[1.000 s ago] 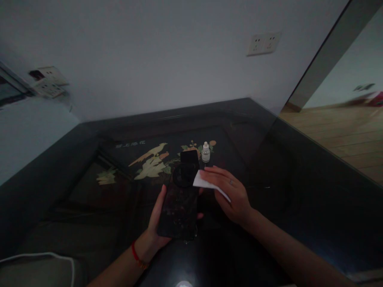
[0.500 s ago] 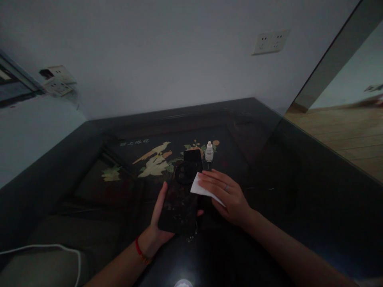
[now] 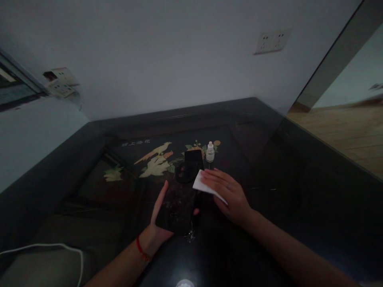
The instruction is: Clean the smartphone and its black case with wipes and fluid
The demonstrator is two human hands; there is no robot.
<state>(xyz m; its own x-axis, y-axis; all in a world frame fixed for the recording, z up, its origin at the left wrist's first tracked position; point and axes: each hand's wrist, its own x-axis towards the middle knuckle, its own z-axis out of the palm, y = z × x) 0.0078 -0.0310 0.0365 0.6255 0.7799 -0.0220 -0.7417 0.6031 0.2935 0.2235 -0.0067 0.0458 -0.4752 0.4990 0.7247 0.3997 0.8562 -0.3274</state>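
Observation:
A dark smartphone lies back up in my left hand, the thumb along its left edge and fingertips showing at its right side. A round camera ring sits at its top, and a small charm dangles from the lower corner. My right hand grips a folded white cloth or tissue at the phone's upper right; whether the cloth touches the phone I cannot tell. Just beyond stand a small white-capped dropper bottle and a flat black object, partly hidden behind the phone.
The glossy dark table carries a bird and flower picture. A white cable lies at the lower left. Beyond the table is a pale wall with sockets. A round light reflection shows at the bottom edge.
The phone in my left hand has tilted and shifted slightly left, and its charm hangs freer. My right hand with the white cloth has moved slightly right.

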